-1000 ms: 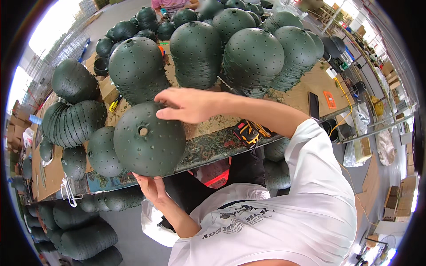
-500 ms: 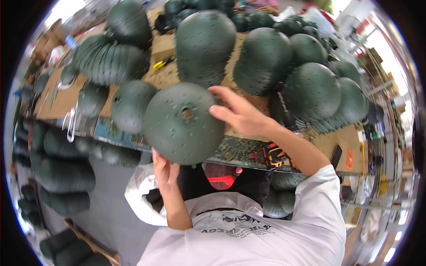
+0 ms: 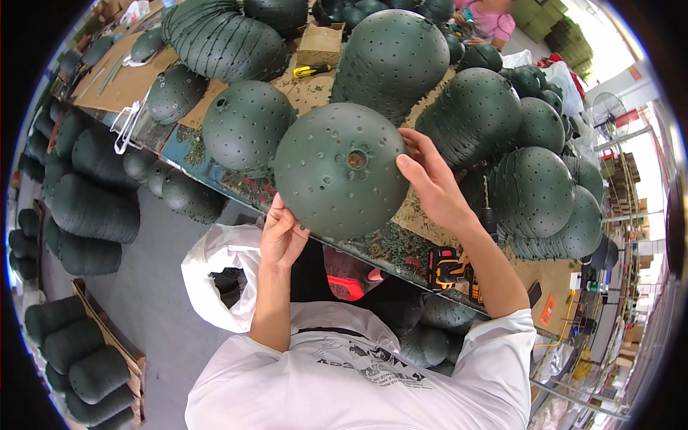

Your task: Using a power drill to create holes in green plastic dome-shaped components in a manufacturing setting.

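Note:
A dark green plastic dome shell [image 3: 322, 186], dotted with small holes and with a larger round hole near its top, is held up over the table's near edge. My left hand [image 3: 283, 235] grips its lower left rim with the fingers partly tucked under it. On the right side, my right hand [image 3: 434, 183] has thumb and fingers closed on the rim. Beside the held shell stands a similar perforated dome [image 3: 247, 125]. A yellow and black power drill [image 3: 450, 269] lies near my right forearm, which partly covers it; a long drill bit [image 3: 486, 192] shows beyond.
Nested stacks of green domes [image 3: 390, 57] crowd the worktable [image 3: 423, 226], with more stacks [image 3: 97, 208] on the floor at left. A yellow-handled tool [image 3: 312, 70] lies by a small cardboard box [image 3: 320, 46]. A white bag [image 3: 197, 269] hangs below the edge. Someone in pink [image 3: 494, 23] sits across.
The whole view has swung, so the table now slants across it. The dome shell stays in both my hands, its large hole now further right and up in the picture.

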Motion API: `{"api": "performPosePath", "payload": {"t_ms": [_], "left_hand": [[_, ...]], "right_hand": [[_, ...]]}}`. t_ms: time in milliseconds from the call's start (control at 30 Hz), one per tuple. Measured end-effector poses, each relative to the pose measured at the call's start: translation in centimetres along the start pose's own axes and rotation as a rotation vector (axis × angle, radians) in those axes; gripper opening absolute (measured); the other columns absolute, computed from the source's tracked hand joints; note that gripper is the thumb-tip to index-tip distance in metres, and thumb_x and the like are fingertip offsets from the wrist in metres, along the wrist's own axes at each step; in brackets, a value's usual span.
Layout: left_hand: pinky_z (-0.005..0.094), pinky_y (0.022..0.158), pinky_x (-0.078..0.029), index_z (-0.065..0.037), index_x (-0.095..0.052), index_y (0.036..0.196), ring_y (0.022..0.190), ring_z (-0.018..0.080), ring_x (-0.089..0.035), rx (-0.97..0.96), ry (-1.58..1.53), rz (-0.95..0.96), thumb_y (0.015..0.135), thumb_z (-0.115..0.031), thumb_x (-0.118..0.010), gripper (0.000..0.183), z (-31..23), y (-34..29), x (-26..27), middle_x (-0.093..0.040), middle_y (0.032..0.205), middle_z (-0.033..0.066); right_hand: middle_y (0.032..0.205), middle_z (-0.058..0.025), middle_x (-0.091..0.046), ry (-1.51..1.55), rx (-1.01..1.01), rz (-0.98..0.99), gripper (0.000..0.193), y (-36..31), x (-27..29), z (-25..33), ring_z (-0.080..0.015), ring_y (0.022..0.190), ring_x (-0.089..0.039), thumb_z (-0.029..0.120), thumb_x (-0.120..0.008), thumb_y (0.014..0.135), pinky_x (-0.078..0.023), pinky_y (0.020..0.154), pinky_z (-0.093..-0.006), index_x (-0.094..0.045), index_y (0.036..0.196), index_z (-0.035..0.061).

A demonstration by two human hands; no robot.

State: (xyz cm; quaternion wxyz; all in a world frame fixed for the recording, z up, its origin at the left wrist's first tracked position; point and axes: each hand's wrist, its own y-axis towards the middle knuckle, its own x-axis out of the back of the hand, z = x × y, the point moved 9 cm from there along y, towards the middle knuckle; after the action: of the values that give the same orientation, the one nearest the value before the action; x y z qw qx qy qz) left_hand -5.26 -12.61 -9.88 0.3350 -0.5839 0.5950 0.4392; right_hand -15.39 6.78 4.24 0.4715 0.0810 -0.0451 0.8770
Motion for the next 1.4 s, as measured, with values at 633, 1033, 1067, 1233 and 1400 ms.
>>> {"api": "performPosePath", "payload": {"t_ms": [633, 1033, 1067, 1233, 1400], "left_hand": [[0.0437, 0.110, -0.039, -0.006, -0.041, 0.145, 0.130, 0.0244, -0.052, 0.067, 0.020, -0.011, 0.089, -0.017, -0.074, 0.066, 1.1, 0.4, -0.8, -0.054, 0.140, 0.0086], [0.0467, 0.109, -0.043, 0.001, -0.049, 0.136, 0.123, 0.0296, -0.057, 0.107, -0.060, 0.023, 0.082, -0.003, -0.067, 0.057, 2.4, 0.7, 1.5, -0.059, 0.133, 0.0133], [0.0473, 0.109, -0.043, 0.001, -0.050, 0.136, 0.123, 0.0307, -0.057, 0.094, -0.097, 0.046, 0.082, 0.000, -0.063, 0.055, 2.4, 0.7, 1.5, -0.059, 0.133, 0.0146], [0.0466, 0.104, -0.047, 0.003, -0.051, 0.133, 0.115, 0.0306, -0.062, 0.105, -0.112, -0.164, 0.080, 0.004, -0.063, 0.054, 2.5, -0.1, 3.8, -0.063, 0.126, 0.0155], [0.0492, 0.108, -0.043, 0.002, -0.050, 0.135, 0.120, 0.0319, -0.059, 0.089, -0.187, -0.175, 0.083, 0.001, -0.056, 0.052, 2.4, -0.4, 4.8, -0.061, 0.130, 0.0166]], "right_hand": [[0.097, 0.0024, -0.058, 0.295, -0.140, -0.326, 0.031, 0.0, 4.4, -1.6, -0.0060, 0.084, -0.054, 0.024, -0.060, 0.097, -0.043, 0.067, -0.0213, -0.055, 0.122, 0.0059], [0.098, -0.0028, -0.068, 0.546, -0.171, 0.041, 0.043, -0.1, 1.6, -0.1, -0.0066, 0.078, -0.063, 0.030, -0.066, 0.091, -0.048, 0.060, -0.0234, -0.060, 0.121, -0.0002], [0.098, -0.0028, -0.068, 0.552, -0.173, 0.026, 0.043, -0.2, 1.7, -0.3, -0.0066, 0.078, -0.063, 0.030, -0.066, 0.091, -0.048, 0.060, -0.0234, -0.060, 0.121, -0.0002], [0.108, -0.0071, -0.069, 0.661, -0.040, 0.173, 0.044, -0.3, 0.8, 1.2, -0.0116, 0.093, -0.065, 0.020, -0.068, 0.090, -0.051, 0.083, -0.0278, -0.058, 0.125, -0.0041], [0.110, -0.0082, -0.069, 0.655, -0.046, 0.199, 0.040, -0.1, 0.2, 0.8, -0.0126, 0.096, -0.065, 0.017, -0.069, 0.090, -0.052, 0.085, -0.0289, -0.059, 0.124, -0.0040]]}}
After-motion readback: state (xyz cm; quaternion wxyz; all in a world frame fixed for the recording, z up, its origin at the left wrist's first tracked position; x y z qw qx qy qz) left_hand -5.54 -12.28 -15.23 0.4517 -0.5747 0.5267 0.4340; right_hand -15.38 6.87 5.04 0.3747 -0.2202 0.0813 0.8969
